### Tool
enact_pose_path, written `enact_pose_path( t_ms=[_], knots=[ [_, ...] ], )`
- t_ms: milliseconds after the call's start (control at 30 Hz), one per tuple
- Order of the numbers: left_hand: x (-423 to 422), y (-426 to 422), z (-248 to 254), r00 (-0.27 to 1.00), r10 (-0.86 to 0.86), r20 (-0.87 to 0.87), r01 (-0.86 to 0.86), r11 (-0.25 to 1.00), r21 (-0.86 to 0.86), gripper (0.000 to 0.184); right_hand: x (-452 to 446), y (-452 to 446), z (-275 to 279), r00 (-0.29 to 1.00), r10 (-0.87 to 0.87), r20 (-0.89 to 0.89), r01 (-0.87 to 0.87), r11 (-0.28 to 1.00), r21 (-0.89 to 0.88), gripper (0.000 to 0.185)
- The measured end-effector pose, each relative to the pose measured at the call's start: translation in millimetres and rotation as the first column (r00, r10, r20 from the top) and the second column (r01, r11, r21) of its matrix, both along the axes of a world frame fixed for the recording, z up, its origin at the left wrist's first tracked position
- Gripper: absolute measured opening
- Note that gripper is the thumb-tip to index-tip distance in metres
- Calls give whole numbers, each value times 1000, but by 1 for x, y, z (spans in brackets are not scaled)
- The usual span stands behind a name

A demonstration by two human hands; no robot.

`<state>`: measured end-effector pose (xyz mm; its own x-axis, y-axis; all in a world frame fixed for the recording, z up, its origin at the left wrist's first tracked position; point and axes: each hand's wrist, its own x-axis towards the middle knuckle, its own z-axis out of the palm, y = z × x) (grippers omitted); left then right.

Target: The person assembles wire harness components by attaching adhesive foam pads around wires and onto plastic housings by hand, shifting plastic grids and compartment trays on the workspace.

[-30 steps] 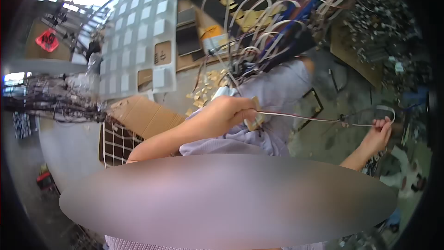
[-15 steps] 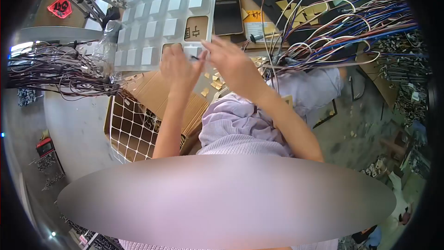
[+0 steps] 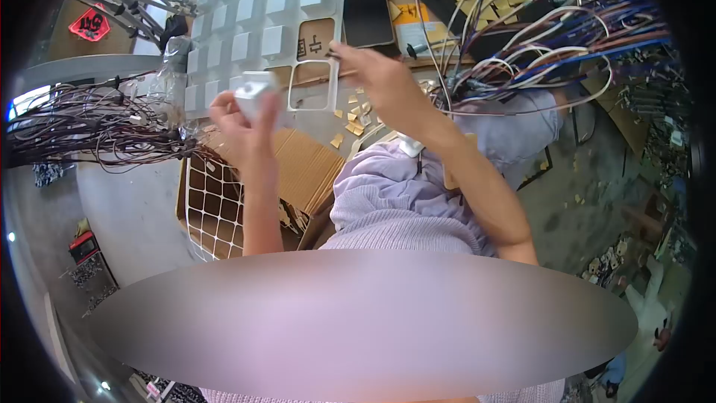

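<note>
My left hand (image 3: 250, 121) is wrapped round a small white box-shaped part (image 3: 255, 85), raised in front of the tray's near edge. My right hand (image 3: 369, 75) is beside the tray's lower right corner, its fingertips pinched at a small dark item that is too small to name. The pale tray (image 3: 337, 88) holds rows of similar white blocks. Several of its near openings hold no block, and brown cardboard shows through them. A white piece (image 3: 409, 146) with a dark end lies on my lap.
Bundled wires (image 3: 552, 52) spread at the right, dark cables (image 3: 97, 123) at the left. A cardboard box (image 3: 306, 168) with white netting (image 3: 212, 209) stands below the tray. A phone-like dark slab (image 3: 367, 7) lies beside the tray. A co-worker (image 3: 647, 298) is at the far right.
My hands left the stretched cable and came to the tray, then parted. My left hand has lifted a white block from the tray's near edge and moved left and slightly down with it.
</note>
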<state>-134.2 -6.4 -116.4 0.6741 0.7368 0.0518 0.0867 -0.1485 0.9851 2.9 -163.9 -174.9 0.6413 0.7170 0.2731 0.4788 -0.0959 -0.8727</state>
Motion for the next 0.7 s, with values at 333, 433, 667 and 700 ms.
enact_pose_path(
  t_ms=[333, 433, 667, 700],
  knots=[
    [52, -129, 6, 652, -758, 30, 757, 652, 29, 52, -39, -179, 108, 906, -352, -236, 381, 921, 87, 22],
    [62, -146, 11, 592, -806, 14, 800, 589, 116, 49, -47, -190, 113, 890, -455, -15, 455, 888, 59, 20],
    [66, -165, 17, 581, -813, -35, 806, 569, 164, 46, -51, -204, 103, 837, -514, -188, 504, 858, -102, 12],
    [66, -166, 16, 583, -810, -61, 805, 566, 179, 46, -50, -204, 100, 856, -506, -104, 502, 863, -65, 11]
  ],
)
